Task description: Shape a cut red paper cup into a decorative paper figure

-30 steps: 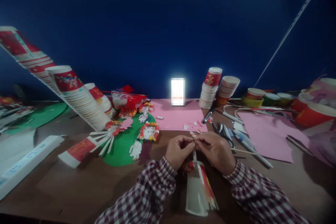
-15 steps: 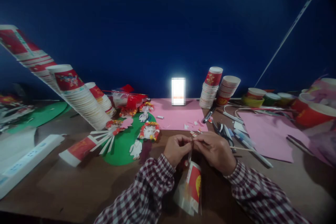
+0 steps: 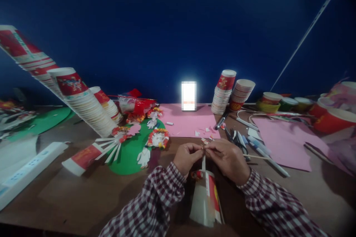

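Brown tabletop (image 3: 75, 203) under cut cup (image 3: 212, 192), dark blue wall (image 3: 133, 33) behind

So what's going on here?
A person's left hand and right hand together pinch the end of a pale strip. The strip runs down to a red-and-white paper cup below them. Off to the left, another cup lies on its side, its strips splayed onto a green sheet.

The left hand (image 3: 188, 158) and right hand (image 3: 229, 161) meet above the counter (image 3: 83, 202), pinching the top of a pale strip (image 3: 204, 164) that seemingly joins the blurred paper cup (image 3: 213, 194) below. A pink sheet (image 3: 191, 118) lies beyond, near stacked cups (image 3: 221, 98).
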A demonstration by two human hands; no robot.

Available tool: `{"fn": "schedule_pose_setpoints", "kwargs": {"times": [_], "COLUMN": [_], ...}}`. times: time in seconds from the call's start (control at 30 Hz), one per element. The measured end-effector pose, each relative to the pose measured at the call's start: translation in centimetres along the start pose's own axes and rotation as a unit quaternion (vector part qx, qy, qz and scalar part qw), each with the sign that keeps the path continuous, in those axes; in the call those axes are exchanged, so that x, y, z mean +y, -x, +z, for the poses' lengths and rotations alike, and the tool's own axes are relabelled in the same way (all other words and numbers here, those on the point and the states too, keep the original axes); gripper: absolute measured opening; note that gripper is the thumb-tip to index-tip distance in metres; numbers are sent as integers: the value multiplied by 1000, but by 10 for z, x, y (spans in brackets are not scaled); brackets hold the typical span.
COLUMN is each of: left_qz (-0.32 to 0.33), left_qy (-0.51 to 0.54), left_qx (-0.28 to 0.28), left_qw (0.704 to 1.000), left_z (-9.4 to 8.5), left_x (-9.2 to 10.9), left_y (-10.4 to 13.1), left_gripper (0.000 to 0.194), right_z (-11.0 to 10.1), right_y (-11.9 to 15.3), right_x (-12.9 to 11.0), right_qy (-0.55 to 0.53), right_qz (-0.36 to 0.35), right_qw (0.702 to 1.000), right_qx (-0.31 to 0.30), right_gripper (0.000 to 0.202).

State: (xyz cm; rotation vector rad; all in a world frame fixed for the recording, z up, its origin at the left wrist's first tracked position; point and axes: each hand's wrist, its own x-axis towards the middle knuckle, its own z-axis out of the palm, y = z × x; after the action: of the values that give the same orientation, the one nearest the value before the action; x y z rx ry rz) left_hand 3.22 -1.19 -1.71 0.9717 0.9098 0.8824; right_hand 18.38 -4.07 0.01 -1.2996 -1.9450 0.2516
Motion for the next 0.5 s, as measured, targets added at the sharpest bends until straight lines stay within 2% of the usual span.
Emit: {"fn": "schedule_pose_setpoints", "kwargs": {"times": [0.2, 0.37, 0.5], "left_qz": [-21, -22, -20], "left_qy": [-15, -38, -38], "left_qx": [-2, 10, 0], "left_qw": [1000, 999, 999], "left_z": [-1, -2, -2], "left_x": [1, 0, 1], "left_y": [-2, -2, -2], "left_gripper": [27, 22, 19], "right_z": [1, 3, 5], "right_y": [0, 1, 2], "right_x": [-2, -3, -1], "right_qy": [8, 29, 46], "right_qz": [-21, -66, -94], "right_qw": [1000, 997, 994], "right_qx": [-1, 13, 19], "right_gripper": [11, 11, 12]}}
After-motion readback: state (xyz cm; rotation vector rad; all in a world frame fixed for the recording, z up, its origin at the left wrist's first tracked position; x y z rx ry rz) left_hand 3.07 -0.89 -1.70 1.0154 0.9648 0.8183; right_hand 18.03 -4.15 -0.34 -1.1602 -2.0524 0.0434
